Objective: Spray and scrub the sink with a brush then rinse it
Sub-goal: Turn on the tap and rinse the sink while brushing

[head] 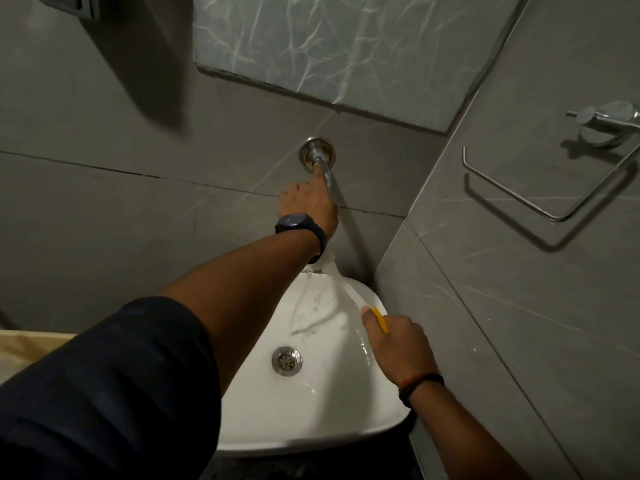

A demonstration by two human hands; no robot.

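A white corner sink [311,427] sits low in the view, with a metal drain [286,361] in its bowl and wet streaks on its back slope. A chrome wall tap [320,161] sticks out of the grey tiles above it. My left hand [308,206], with a dark watch on the wrist, is wrapped around the tap's lower part, which it hides. My right hand [398,344] rests at the sink's right rim, closed on a yellow brush handle [381,320]. The bristles are hidden under that hand.
Grey tiled walls meet in a corner right behind the sink. A mirror [346,46] hangs above the tap. A chrome towel holder [554,188] and a chrome fitting [609,123] stick out of the right wall. A beige surface [27,348] lies at the left edge.
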